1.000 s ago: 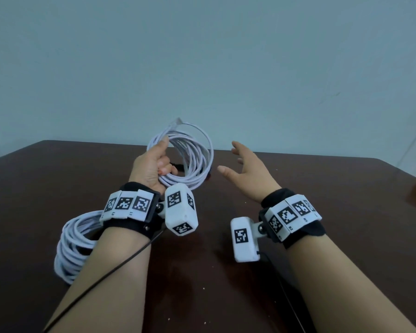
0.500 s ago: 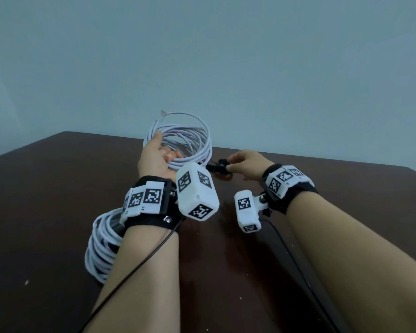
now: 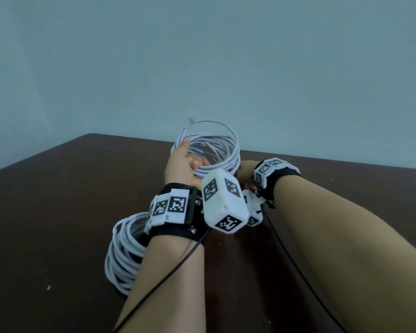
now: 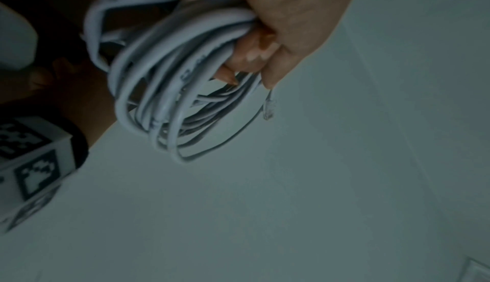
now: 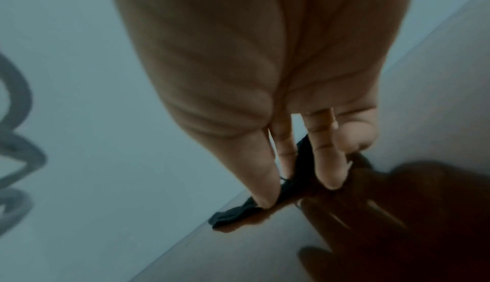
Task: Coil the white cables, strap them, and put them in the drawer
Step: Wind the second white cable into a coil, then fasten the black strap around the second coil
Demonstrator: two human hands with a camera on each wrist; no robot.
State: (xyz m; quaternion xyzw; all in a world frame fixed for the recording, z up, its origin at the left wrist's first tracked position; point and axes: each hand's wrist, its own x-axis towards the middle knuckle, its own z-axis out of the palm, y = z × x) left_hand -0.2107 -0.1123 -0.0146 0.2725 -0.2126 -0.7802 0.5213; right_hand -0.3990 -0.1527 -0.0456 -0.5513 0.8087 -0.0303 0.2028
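Observation:
My left hand [image 3: 185, 164] grips a coil of white cable [image 3: 216, 150] held upright above the dark table; in the left wrist view the fingers [image 4: 252, 55] curl round the bundled loops [image 4: 169, 81], and a clear plug [image 4: 269, 108] hangs off the end. My right hand [image 3: 245, 171] sits just right of the coil, mostly hidden behind the left wrist camera. In the right wrist view its fingertips [image 5: 265, 192] pinch a black strap [image 5: 238, 211] at the table surface. A second white coil [image 3: 123, 251] lies on the table under my left forearm.
The dark brown table [image 3: 58, 212] ends at a plain pale wall behind. Black camera leads [image 3: 288, 255] trail along both forearms. No drawer shows in any view.
My right hand went from open beside the coil to pinching the black strap, then drew in closer to the coil. The left hand kept its grip and the view shifted left.

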